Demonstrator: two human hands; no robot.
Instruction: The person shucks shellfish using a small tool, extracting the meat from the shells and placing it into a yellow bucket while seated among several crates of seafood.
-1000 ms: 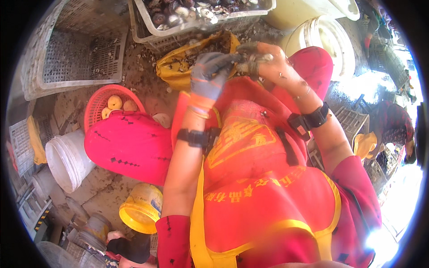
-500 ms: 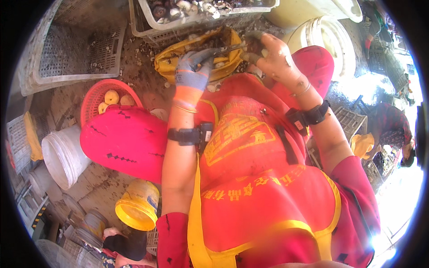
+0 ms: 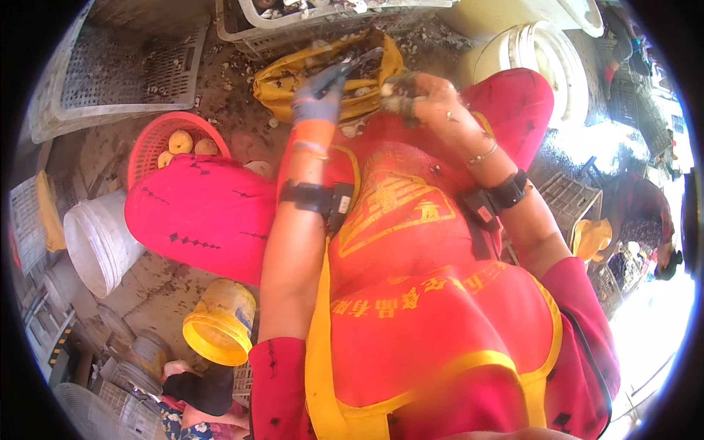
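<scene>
With the grip of the right hand (image 3: 433, 99) closed round a small piece (image 3: 400, 92), a firm, steady hold serves best; blur hides whether the grip of the left hand (image 3: 319, 99) holds anything. The piece looks dark with pale spots, and the bag (image 3: 273, 101) lies just beyond both grips.

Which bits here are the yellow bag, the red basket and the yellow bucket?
Yellow bag (image 3: 276, 100): head view, on its near left side.
Red basket (image 3: 147, 147): head view, on its left inner wall.
Yellow bucket (image 3: 229, 302): head view, on its outer side.
</scene>
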